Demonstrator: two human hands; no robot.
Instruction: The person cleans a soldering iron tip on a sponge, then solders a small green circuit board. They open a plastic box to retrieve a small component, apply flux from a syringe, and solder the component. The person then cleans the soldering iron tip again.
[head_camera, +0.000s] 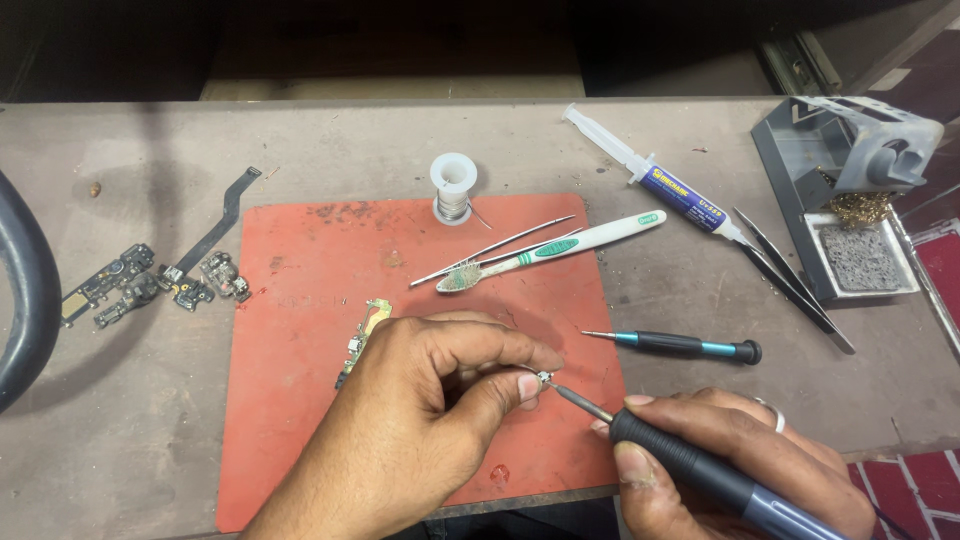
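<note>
At the far left of the counter (120, 440): a curved black cable (30, 300), then a cluster of small dark phone parts (115, 285) and a black flex ribbon (215, 230). On the red work mat (300, 300): a small green circuit board (362, 340), partly hidden by the left hand (420, 400), whose fingers pinch a tiny metal component (545, 378) above the mat's lower right area. At the mat's top edge: a spool of solder wire (453, 187). Across the upper right of the mat: a thin metal probe (490, 250) and a white-and-green brush (550, 250). Right hand (730, 460): fingers closed round a dark soldering iron (690, 470), its tip touching the component. Beyond the mat: a teal-banded screwdriver (680, 346), a syringe (655, 180), black tweezers (790, 275), and a grey iron stand (850, 180) with brass wool and sponge.
</note>
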